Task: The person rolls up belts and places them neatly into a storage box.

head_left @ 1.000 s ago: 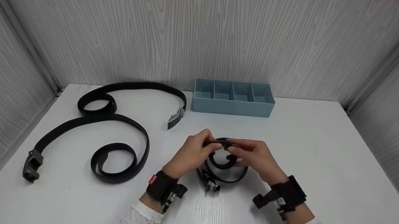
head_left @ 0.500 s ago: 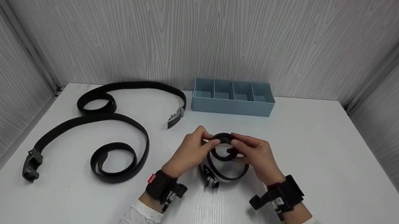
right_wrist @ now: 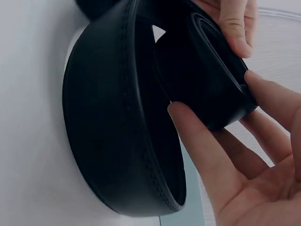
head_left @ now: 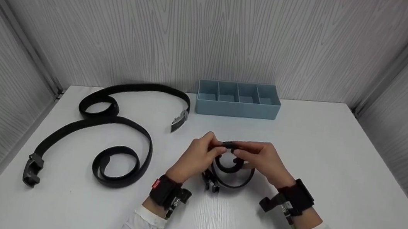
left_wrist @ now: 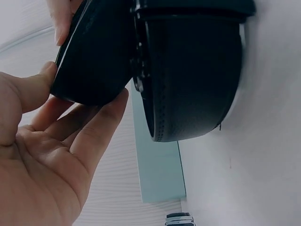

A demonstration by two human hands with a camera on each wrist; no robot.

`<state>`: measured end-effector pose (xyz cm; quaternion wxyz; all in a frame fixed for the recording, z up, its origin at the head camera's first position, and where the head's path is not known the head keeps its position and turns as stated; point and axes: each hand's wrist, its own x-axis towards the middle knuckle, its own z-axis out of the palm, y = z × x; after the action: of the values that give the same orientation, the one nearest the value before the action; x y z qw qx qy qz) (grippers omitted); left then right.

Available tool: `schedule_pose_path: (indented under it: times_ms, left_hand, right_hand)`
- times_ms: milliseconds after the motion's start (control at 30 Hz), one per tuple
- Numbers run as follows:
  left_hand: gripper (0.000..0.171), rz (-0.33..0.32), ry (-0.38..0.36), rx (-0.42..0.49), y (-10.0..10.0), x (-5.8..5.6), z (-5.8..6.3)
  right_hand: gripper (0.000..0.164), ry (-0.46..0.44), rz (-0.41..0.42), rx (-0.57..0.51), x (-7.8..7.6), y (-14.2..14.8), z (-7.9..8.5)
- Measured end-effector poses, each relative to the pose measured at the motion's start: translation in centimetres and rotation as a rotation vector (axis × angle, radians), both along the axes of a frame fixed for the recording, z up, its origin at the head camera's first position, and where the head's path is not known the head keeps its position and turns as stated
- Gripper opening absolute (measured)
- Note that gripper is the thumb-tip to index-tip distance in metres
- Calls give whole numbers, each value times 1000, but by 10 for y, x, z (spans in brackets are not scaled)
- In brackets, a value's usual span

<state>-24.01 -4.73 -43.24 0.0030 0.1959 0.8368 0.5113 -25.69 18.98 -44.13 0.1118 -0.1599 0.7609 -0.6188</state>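
Note:
Both hands hold one black leather belt (head_left: pixel 228 169) in the middle of the table, its end wound into a small coil. My left hand (head_left: pixel 196 154) pinches the coil's far left side between thumb and fingers. Across from it, my right hand (head_left: pixel 265 161) pinches the coil's right side. In the right wrist view the coil (right_wrist: pixel 202 70) sits between thumb and fingers, and a wider loop of the belt (right_wrist: pixel 108 117) curves beside it. The left wrist view shows that wide loop (left_wrist: pixel 193 75) too. The buckle (head_left: pixel 212 183) lies on the near left side, below the coil.
Two more black belts lie at the left: one (head_left: pixel 141 87) at the back with a silver buckle (head_left: pixel 179 121), another (head_left: pixel 151 147) nearer with a dark buckle (head_left: pixel 33 169). A blue-grey box (head_left: pixel 237 109) with several compartments stands against the back wall (head_left: pixel 214 26).
The hands tip the coil up toward the camera, then lower it again while pinching it. The buckle has shifted slightly left and away. The other belts and box stay put.

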Motion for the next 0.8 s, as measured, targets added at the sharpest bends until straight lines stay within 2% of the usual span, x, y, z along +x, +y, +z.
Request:
schedule_pose_path:
  times_ms: [233, 367, 533, 667, 800]
  left_hand:
    - [26, 63, -9, 47, -1, 0, -2]
    - [26, 76, -4, 67, -1, 0, -2]
    - [21, 76, 53, 62, -1, 0, -2]
    - [20, 44, 105, 11, 1, 0, -2]
    - [17, 10, 117, -26, 1, 1, -2]
  right_hand:
    - [46, -34, -121, -142, 2, -7, -2]
    - [49, -55, -173, -181, 3, -11, -2]
    - [49, -11, -141, -144, 3, -10, -1]
    - [47, 33, -81, -45, 4, -7, 1]
    - [48, 31, -27, 20, 3, -4, 3]
